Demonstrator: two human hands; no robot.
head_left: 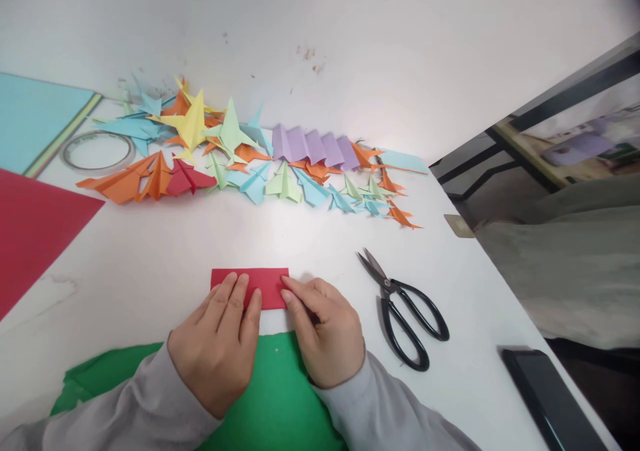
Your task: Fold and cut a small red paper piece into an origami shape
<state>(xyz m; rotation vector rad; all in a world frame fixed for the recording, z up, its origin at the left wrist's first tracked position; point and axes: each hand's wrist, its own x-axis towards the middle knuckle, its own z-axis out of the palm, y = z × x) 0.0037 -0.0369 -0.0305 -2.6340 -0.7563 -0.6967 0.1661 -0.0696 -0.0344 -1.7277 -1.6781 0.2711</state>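
A small red paper rectangle point(267, 291) lies flat on the white table, its long side running left to right. My left hand point(217, 344) presses on its left part, fingers laid flat on the paper. At the right edge of the paper, my right hand point(327, 331) pinches it between thumb and index finger, the other fingers curled in. Under my forearms, a green sheet point(280, 397) covers the near part of the table. To the right of my right hand rest black-handled scissors point(387, 287), blades slightly apart.
Folded paper shapes in several colours, such as a yellow one point(194, 125), line the wall behind a purple pleated paper point(313, 147). At left are a tape roll point(97, 151), blue sheets point(40, 124) and a large red sheet point(35, 231). A black phone point(550, 397) lies near right.
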